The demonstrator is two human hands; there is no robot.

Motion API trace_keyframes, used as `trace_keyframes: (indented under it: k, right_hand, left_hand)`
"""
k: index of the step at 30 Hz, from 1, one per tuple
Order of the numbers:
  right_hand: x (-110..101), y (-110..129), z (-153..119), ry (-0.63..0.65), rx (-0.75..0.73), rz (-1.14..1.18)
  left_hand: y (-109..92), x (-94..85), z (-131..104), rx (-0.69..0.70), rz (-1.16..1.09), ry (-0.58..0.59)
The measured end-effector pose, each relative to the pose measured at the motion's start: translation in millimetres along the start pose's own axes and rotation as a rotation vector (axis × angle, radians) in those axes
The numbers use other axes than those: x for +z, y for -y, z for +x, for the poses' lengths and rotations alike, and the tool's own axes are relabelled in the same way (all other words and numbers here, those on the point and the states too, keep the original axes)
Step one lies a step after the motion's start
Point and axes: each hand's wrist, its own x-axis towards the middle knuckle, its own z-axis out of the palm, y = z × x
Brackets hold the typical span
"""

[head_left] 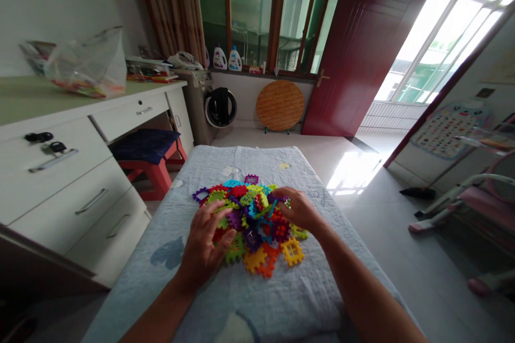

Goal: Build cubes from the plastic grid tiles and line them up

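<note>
A heap of colourful plastic interlocking tiles with notched edges lies on the cloth-covered table. Many are square, and some have window-like frames inside. My left hand rests at the heap's left side, fingers spread over green and purple tiles. On the opposite side, my right hand reaches into the pile with curled fingers, close to a purple tile and a blue one. Whether it grips any of them cannot be made out. A yellow window tile and an orange tile lie at the near edge.
To the left stands a white desk with drawers, a plastic bag on top, and a red stool beside it. Behind are a washing machine and a round wooden board. A pink chair stands right.
</note>
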Motion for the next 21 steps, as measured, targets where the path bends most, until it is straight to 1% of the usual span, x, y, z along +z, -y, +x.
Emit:
trace_keyframes:
  k: [2, 4, 5, 6, 8, 11, 15, 18, 21]
  right_hand:
    - [-8.3, -16.9, 7.9, -0.158, 0.124, 0.067]
    - [-11.2, -36.7, 11.6, -0.315, 0.233, 0.076]
    - [-10.2, -45.9, 11.5, -0.370, 0.278, 0.054]
    - [-7.9, -53.8, 10.1, -0.395, 0.314, 0.027]
    - [-0.7, -63.6, 4.8, -0.368, 0.345, -0.034]
    - [9.3, -61.8, -2.7, -0.263, 0.284, -0.103]
    - [13.6, -38.4, -2.8, -0.172, 0.133, -0.107]
    - [14.7, -19.6, 0.7, -0.084, 0.059, -0.096]
    - [19.1, -9.2, 2.6, -0.016, 0.014, -0.094]
  left_hand:
    - [12.8, -6.2, 4.7, -0.164, -0.060, -0.123]
    - [30.2, -10.0, 8.2, -0.280, -0.110, -0.223]
    - [39.7, -10.6, 8.9, -0.325, -0.132, -0.252]
    - [48.8, -10.3, 9.1, -0.368, -0.149, -0.264]
    - [63.4, -7.4, 7.8, -0.444, -0.179, -0.246]
    - [71.3, 0.2, 4.8, -0.511, -0.221, -0.168]
    - [62.7, 8.5, 4.1, -0.483, -0.265, -0.029]
    - [55.5, 9.5, 5.6, -0.446, -0.276, 0.067]
    - [53.6, 7.7, 6.5, -0.443, -0.283, 0.088]
